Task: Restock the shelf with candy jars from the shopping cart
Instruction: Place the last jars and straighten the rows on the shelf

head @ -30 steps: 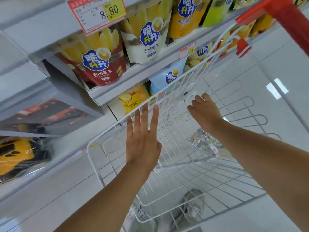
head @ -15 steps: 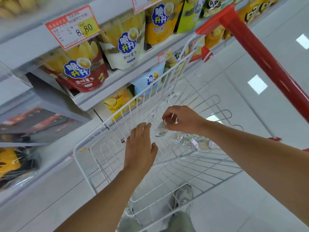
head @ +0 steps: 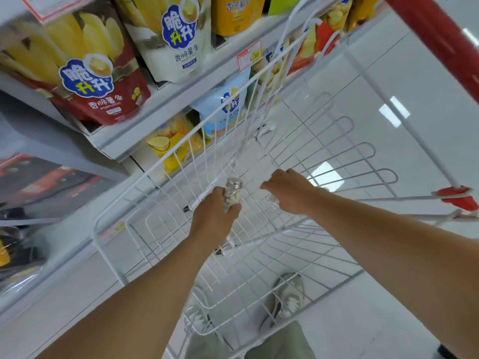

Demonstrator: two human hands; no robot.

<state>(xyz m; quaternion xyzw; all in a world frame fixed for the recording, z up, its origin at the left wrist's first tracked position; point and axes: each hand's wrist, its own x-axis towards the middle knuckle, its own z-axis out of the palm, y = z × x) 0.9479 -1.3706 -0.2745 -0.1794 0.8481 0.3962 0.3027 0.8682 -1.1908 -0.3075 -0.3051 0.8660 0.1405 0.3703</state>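
1 clear candy jar (head: 232, 195), silver lid (head: 234, 183), white sweets (head: 231, 201); left hand (head: 213, 220) fingers wrapped round it. Right hand (head: 289, 193), 3 o'clock: grip unclear.

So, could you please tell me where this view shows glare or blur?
Head view: bright light patches glare on the glossy floor; goods at lower left are motion-blurred; the candy jar in the left hand is fairly sharp.

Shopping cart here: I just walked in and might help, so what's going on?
A person is unloading the white wire shopping cart beside a shelf of snack bags. The left hand grips a small silver-lidded candy jar, held upright. The right hand reaches lower in, with its fingers curled over something mostly hidden.
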